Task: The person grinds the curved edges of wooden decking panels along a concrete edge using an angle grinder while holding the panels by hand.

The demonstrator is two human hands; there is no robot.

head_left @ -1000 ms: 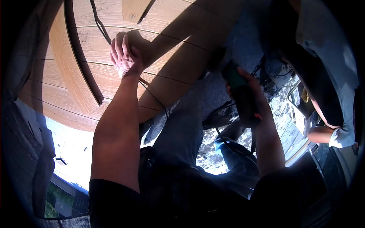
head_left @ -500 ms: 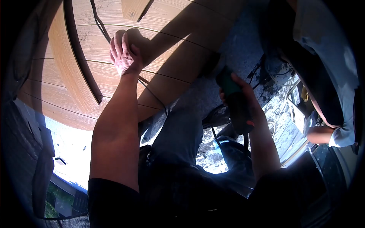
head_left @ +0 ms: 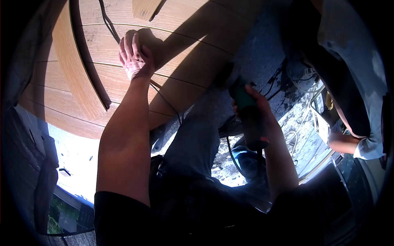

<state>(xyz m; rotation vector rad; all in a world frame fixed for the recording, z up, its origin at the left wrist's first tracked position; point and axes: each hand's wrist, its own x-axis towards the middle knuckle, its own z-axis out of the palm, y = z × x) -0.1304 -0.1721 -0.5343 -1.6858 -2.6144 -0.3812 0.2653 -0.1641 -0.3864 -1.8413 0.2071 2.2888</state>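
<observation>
My left hand (head_left: 134,56) rests on the brown wood-grain boards (head_left: 111,76), in sunlight, with its fingers a little apart and nothing seen in it. A dark cable (head_left: 107,23) runs over the boards and passes by that hand. In shade to the right, my right hand (head_left: 259,104) is wrapped round a dark green and black power tool (head_left: 247,107) with a red spot near its rear end. The tool's front end is dark and hard to make out, near the boards' edge. A cord hangs from its rear.
A loose curved board (head_left: 76,61) lies at the left, and a short board piece (head_left: 144,9) at the top. Another person's arm (head_left: 344,143) and light clothing show at the right, near cables and small items on the stained floor (head_left: 305,139).
My right hand and the power tool have moved left and slightly down, towards my body. My left hand has stayed on the boards. The other person's hand has shifted slightly.
</observation>
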